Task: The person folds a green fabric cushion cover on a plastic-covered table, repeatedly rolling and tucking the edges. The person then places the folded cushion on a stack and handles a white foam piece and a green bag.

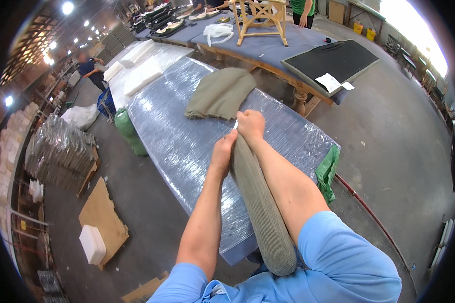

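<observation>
A long grey-green fabric-covered cushion (262, 212) lies lengthwise between my forearms, its rounded near end against my body. At its far end, my left hand (222, 151) is closed on the cover's edge. Just beyond it, to the right, my right hand (251, 124) makes a fist on the same end. A small white bit shows between the two hands; I cannot tell what it is. Past my hands, a stack of folded grey-green fabric pieces (221, 93) rests on the plastic-wrapped table (172, 131).
White foam slabs (143, 76) lie on the table's far end. Green plastic bundles (130, 131) hang at its sides. Behind stands a blue-topped table with a wooden chair frame (260, 22) and a black panel (333, 63). A red hose (369, 209) runs along the floor at right. Other people stand farther off.
</observation>
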Demonstrator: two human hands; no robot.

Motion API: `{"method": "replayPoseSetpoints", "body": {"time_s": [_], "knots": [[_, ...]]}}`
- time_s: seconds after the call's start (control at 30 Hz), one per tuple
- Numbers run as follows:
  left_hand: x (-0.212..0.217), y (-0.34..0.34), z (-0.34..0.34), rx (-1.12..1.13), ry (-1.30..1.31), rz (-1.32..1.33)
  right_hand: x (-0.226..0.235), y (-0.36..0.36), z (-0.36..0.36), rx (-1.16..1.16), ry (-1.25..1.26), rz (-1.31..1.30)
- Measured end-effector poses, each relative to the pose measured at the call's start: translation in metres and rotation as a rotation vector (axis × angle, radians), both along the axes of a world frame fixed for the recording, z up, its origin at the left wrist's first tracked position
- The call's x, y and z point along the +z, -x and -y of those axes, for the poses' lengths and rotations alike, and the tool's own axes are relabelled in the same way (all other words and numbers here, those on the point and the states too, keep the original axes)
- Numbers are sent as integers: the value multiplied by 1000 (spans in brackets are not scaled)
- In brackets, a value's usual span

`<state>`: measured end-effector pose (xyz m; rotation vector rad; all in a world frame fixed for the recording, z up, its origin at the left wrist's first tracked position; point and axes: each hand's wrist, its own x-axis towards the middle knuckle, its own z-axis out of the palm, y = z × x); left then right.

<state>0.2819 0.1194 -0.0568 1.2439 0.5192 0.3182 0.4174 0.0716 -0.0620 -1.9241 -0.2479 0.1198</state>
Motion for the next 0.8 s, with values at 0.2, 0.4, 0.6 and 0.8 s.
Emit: {"method": "replayPoseSetpoints", "body": {"time_s": [0.2, 0.4, 0.6, 0.8], "knots": [[12, 4, 19, -58, -9, -17, 5, 14, 16, -23, -34, -46], [13, 17, 15, -40, -48, -69, 4, 30, 16, 41, -74, -56], [-4, 46, 11, -163, 125, 50, -7, 30, 26, 40, -116, -18], [-16, 28, 24, -257, 30, 35, -11, 9, 53, 131, -199, -21]]}}
